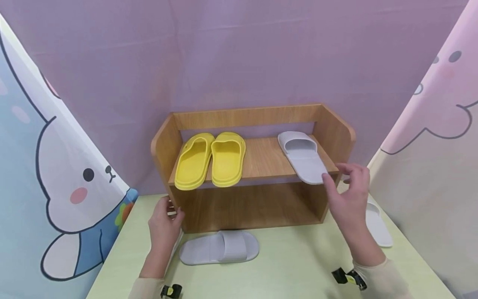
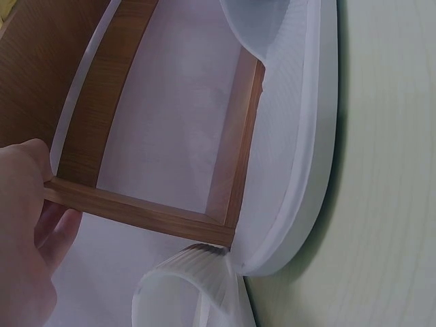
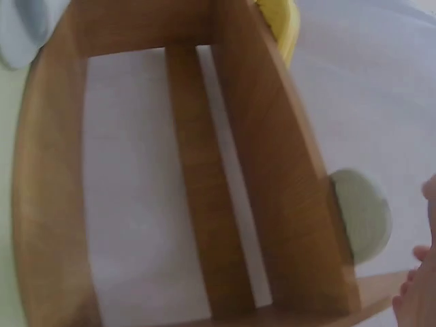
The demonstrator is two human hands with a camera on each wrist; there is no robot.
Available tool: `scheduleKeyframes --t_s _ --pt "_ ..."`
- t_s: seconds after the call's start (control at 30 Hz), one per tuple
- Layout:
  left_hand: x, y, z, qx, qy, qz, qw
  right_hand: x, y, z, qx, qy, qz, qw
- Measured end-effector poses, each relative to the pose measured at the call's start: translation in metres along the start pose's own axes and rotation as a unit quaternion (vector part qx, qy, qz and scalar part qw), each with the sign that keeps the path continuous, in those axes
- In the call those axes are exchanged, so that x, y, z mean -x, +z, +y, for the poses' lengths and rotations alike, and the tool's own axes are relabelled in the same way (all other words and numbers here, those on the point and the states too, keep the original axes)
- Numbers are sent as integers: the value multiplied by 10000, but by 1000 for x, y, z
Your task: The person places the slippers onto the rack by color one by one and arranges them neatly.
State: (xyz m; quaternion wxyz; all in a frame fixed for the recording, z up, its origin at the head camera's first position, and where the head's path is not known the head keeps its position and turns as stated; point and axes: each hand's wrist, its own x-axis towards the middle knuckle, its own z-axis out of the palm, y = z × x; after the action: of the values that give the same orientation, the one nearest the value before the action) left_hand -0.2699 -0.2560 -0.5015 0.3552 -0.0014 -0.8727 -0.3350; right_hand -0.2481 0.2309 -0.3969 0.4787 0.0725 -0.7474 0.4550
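While the left hand (image 1: 166, 222) holds the left side of the wooden rack (image 1: 246, 116) in the head view, the right hand (image 1: 351, 193) is beside the right end, thumb spread well away from the bent fingers. Close to that thumb is the heel of a grey slipper (image 1: 304, 160), which sits aslant at the right end of the upper shelf, heel over the front edge. A yellow slipper (image 1: 194, 164) and its mate (image 1: 228, 162) stand at the left end; a loose slipper (image 1: 220, 248) lies on the table (image 1: 291, 265) before the rack. A light thumb nudge at the heel, I judge, would straighten the aslant one better than a hard grip.

In the left wrist view, thumb and fingers pinch a rack edge between them; a firm, gentle hold there should stop skidding.

In the blurred right wrist view, the fingers, cut off by the frame, stand apart from the slipper; whether they touch the rack I cannot tell.
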Motion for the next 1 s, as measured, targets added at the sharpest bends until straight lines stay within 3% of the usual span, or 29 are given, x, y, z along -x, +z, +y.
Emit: scheduleKeyframes --t_s 0.13,0.3,0.5,0.73,1.0 --pt "-1 1 0 14 31 22 10000 5 -9 5 -281 -262 371 9986" --pt "-1 1 0 47 76 35 10000 14 -19 11 -305 -201 357 9987" --pt "-1 1 2 67 143 102 9998 29 -24 56 -93 -202 162 9996" --pt "-2 1 1 138 217 170 9995 46 -25 91 -33 6 -558 9984" --pt "-1 2 -2 116 221 190 9995 55 -21 117 -134 303 -1390 9897"
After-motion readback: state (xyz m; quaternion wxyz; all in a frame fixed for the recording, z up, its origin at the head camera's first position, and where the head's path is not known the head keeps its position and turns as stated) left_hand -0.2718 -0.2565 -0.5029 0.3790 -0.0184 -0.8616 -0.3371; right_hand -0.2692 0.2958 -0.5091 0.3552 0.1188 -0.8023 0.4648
